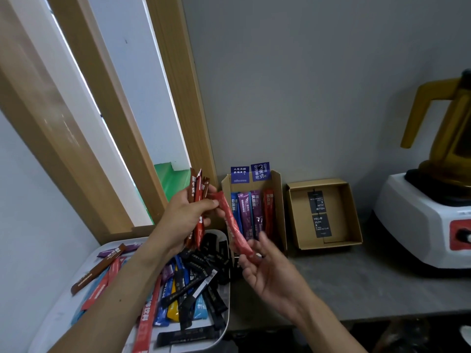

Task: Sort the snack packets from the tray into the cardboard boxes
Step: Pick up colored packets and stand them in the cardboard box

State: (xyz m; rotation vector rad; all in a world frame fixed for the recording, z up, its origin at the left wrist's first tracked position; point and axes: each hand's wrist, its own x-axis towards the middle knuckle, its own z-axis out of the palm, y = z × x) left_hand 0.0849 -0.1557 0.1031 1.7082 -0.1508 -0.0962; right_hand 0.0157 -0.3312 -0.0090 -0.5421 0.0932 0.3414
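Observation:
My left hand (187, 215) is raised above the white tray (61, 312) and grips a bunch of red and brown stick packets (197, 189). My right hand (265, 271) holds the lower end of one red stick packet (230, 220), whose upper end touches my left fingers. The tray holds several loose packets (188, 284) in black, blue, red, brown, yellow and purple. Behind my hands a tall cardboard box (279, 189) holds blue, purple and red packets standing upright. To its right a shallow cardboard box (349, 215) contains two black packets (318, 215).
A white blender base with a red panel and a yellow jug (433, 200) stands at the right on the grey counter (356, 284). A wooden window frame (107, 138) rises at the left, and a grey wall lies behind the boxes.

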